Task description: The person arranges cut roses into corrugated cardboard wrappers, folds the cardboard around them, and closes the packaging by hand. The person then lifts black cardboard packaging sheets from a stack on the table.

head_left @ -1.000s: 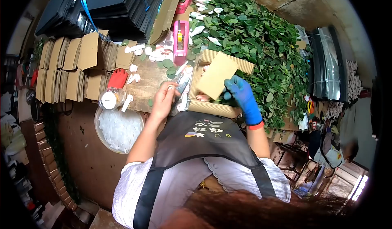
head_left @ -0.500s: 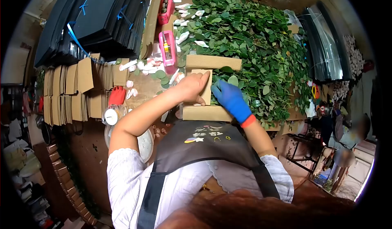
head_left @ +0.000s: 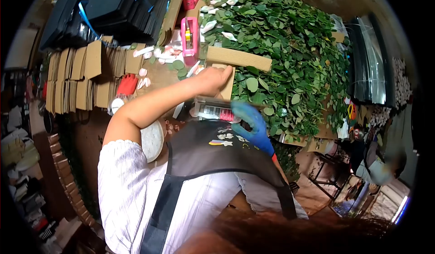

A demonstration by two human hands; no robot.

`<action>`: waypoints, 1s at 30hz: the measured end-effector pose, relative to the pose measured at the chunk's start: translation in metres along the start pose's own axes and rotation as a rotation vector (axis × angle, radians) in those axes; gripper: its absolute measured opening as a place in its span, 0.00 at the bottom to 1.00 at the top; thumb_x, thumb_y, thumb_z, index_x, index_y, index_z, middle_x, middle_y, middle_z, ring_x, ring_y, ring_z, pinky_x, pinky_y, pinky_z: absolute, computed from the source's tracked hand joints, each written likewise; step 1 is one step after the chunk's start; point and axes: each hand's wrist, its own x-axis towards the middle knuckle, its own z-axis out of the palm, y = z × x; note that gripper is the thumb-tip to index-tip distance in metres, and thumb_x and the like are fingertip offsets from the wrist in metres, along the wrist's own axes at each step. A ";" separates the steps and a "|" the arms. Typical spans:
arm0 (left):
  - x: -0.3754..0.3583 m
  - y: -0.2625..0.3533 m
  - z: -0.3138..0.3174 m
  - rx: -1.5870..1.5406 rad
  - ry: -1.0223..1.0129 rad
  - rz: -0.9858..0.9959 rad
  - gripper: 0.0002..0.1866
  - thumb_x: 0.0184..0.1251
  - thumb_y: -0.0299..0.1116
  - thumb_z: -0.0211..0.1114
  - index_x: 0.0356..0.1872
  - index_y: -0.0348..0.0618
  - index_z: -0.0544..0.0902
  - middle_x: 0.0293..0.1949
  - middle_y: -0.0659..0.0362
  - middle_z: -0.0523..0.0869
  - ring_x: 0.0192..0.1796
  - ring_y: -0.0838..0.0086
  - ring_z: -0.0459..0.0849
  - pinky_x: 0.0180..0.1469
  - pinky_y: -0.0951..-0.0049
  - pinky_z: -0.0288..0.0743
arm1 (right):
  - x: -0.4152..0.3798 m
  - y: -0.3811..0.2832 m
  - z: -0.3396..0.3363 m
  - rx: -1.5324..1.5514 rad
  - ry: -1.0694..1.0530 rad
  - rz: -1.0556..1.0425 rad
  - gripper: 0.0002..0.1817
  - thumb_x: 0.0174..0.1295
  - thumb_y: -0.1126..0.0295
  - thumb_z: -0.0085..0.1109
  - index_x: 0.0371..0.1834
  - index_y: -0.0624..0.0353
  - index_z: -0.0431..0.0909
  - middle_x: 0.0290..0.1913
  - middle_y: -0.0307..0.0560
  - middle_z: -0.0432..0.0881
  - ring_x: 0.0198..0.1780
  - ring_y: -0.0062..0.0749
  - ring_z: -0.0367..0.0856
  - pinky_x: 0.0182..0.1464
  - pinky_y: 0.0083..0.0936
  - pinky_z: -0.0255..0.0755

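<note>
My bare left hand [head_left: 215, 81] is closed on a small flat cardboard piece [head_left: 228, 85], fingers bent over its top. Behind it, a strip of corrugated cardboard [head_left: 240, 59] lies across the leafy stems [head_left: 276, 50]. My right hand, in a blue glove [head_left: 253, 125], is by the table's near edge in front of my apron. Its thumb and fingers are curved apart and blurred, with nothing visible between them. Close to it, below the cardboard, is a clear item with pink and white parts [head_left: 219, 112].
Pink tape dispensers [head_left: 189, 41] and wrapped white flower heads [head_left: 208, 26] lie left of the leaves. Cardboard sleeves [head_left: 93, 59] and stacked black sheets [head_left: 122, 11] stand further left. Orange-handled scissors [head_left: 350, 110] lie at right, near clear wrapping [head_left: 369, 59].
My right hand has moved from the leaves back towards my body. The near corrugated flap no longer shows lying flat, and the clear item has come into view. My left hand stays on the cardboard.
</note>
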 end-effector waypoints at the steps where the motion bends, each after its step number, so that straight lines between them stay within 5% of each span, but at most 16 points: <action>1: 0.000 0.001 -0.002 -0.010 -0.011 0.002 0.38 0.52 0.48 0.78 0.52 0.37 0.62 0.41 0.37 0.85 0.45 0.40 0.85 0.46 0.48 0.80 | 0.020 -0.021 0.003 -0.070 0.137 -0.011 0.28 0.58 0.64 0.72 0.65 0.52 0.80 0.67 0.54 0.78 0.62 0.46 0.80 0.64 0.38 0.72; 4: 0.012 -0.010 0.014 0.047 0.032 -0.073 0.18 0.67 0.34 0.62 0.50 0.36 0.66 0.35 0.38 0.86 0.40 0.40 0.86 0.41 0.47 0.80 | 0.063 -0.022 0.001 -0.495 0.091 -0.002 0.31 0.57 0.64 0.72 0.66 0.53 0.77 0.63 0.56 0.80 0.56 0.49 0.82 0.55 0.38 0.76; 5: 0.012 -0.008 0.011 -0.005 -0.015 -0.103 0.11 0.73 0.29 0.48 0.51 0.36 0.66 0.34 0.38 0.86 0.38 0.39 0.86 0.39 0.46 0.80 | 0.071 -0.017 0.000 -0.534 0.090 0.018 0.27 0.57 0.62 0.70 0.62 0.51 0.80 0.59 0.54 0.81 0.52 0.48 0.82 0.52 0.39 0.75; 9: 0.022 -0.023 -0.004 -0.031 -0.107 0.003 0.20 0.71 0.38 0.59 0.57 0.40 0.66 0.42 0.39 0.86 0.45 0.39 0.85 0.47 0.48 0.78 | 0.097 0.011 -0.006 -0.681 -0.056 0.128 0.15 0.58 0.57 0.67 0.46 0.47 0.86 0.44 0.46 0.84 0.43 0.46 0.81 0.46 0.42 0.74; 12: 0.027 -0.028 -0.025 -0.207 -0.153 -0.029 0.13 0.69 0.36 0.60 0.41 0.34 0.76 0.39 0.41 0.85 0.46 0.44 0.85 0.47 0.52 0.79 | 0.109 0.037 -0.008 -0.606 -0.126 0.254 0.11 0.56 0.55 0.69 0.34 0.48 0.85 0.35 0.48 0.85 0.40 0.46 0.82 0.44 0.41 0.75; 14: 0.006 -0.007 -0.027 0.141 -0.008 0.009 0.10 0.63 0.35 0.63 0.33 0.36 0.78 0.39 0.45 0.86 0.48 0.51 0.86 0.47 0.56 0.80 | 0.115 0.052 -0.008 -0.531 -0.162 0.419 0.13 0.55 0.54 0.70 0.33 0.49 0.85 0.35 0.49 0.85 0.39 0.47 0.83 0.44 0.41 0.75; 15: -0.007 -0.010 -0.015 0.346 0.272 0.338 0.09 0.55 0.33 0.64 0.32 0.38 0.78 0.39 0.49 0.87 0.48 0.56 0.87 0.46 0.59 0.81 | 0.117 0.055 -0.005 -0.550 -0.108 0.453 0.14 0.53 0.52 0.72 0.33 0.49 0.86 0.36 0.48 0.86 0.40 0.46 0.85 0.44 0.40 0.77; 16: -0.023 0.004 -0.017 0.408 0.136 0.398 0.11 0.53 0.33 0.63 0.35 0.37 0.80 0.41 0.51 0.86 0.48 0.56 0.85 0.50 0.58 0.81 | 0.118 0.059 -0.005 -0.503 -0.128 0.508 0.14 0.53 0.52 0.72 0.34 0.49 0.86 0.36 0.47 0.87 0.40 0.45 0.85 0.44 0.39 0.77; 18: -0.042 -0.011 0.027 0.388 0.346 0.574 0.19 0.58 0.36 0.65 0.48 0.35 0.83 0.52 0.50 0.85 0.58 0.57 0.83 0.62 0.59 0.78 | 0.119 0.063 -0.006 -0.404 -0.154 0.623 0.14 0.52 0.53 0.73 0.35 0.48 0.87 0.36 0.46 0.88 0.39 0.44 0.86 0.44 0.38 0.78; 19: -0.047 -0.018 0.034 0.354 0.389 0.582 0.21 0.60 0.37 0.65 0.53 0.35 0.82 0.56 0.50 0.83 0.61 0.57 0.81 0.65 0.59 0.75 | 0.121 0.060 -0.006 -0.497 -0.169 0.553 0.14 0.59 0.53 0.69 0.36 0.51 0.87 0.34 0.45 0.89 0.34 0.39 0.86 0.40 0.33 0.77; 22: -0.052 -0.033 0.048 0.295 0.471 0.576 0.27 0.66 0.41 0.65 0.62 0.36 0.79 0.66 0.50 0.78 0.70 0.58 0.75 0.73 0.59 0.69 | 0.132 0.040 -0.015 -0.585 -0.244 0.536 0.15 0.57 0.52 0.69 0.40 0.47 0.88 0.36 0.45 0.88 0.39 0.43 0.87 0.44 0.36 0.79; 24: -0.051 -0.032 0.057 0.304 0.457 0.535 0.28 0.68 0.42 0.65 0.65 0.37 0.77 0.70 0.52 0.76 0.73 0.59 0.73 0.75 0.58 0.67 | 0.145 0.025 -0.019 -0.430 -0.025 0.436 0.14 0.62 0.53 0.64 0.45 0.46 0.87 0.39 0.48 0.88 0.41 0.44 0.87 0.47 0.37 0.80; 26: -0.050 -0.031 0.057 0.284 0.493 0.539 0.26 0.69 0.41 0.65 0.64 0.37 0.79 0.69 0.51 0.77 0.71 0.59 0.75 0.73 0.58 0.69 | 0.173 0.028 -0.026 -0.680 0.204 0.005 0.14 0.63 0.55 0.64 0.48 0.44 0.87 0.42 0.50 0.87 0.44 0.44 0.87 0.49 0.38 0.79; 29: -0.049 -0.033 0.058 0.277 0.519 0.551 0.25 0.69 0.41 0.65 0.62 0.37 0.79 0.67 0.50 0.79 0.69 0.58 0.77 0.72 0.58 0.71 | 0.178 0.046 -0.038 -0.778 -0.144 0.209 0.16 0.63 0.57 0.65 0.53 0.43 0.85 0.45 0.50 0.87 0.48 0.46 0.85 0.51 0.39 0.79; 30: -0.049 -0.033 0.058 0.259 0.522 0.554 0.24 0.69 0.40 0.66 0.61 0.37 0.80 0.65 0.50 0.80 0.68 0.58 0.78 0.71 0.58 0.71 | 0.169 0.058 -0.033 -0.420 -0.202 0.257 0.17 0.61 0.59 0.66 0.53 0.43 0.84 0.43 0.46 0.86 0.47 0.46 0.84 0.50 0.39 0.78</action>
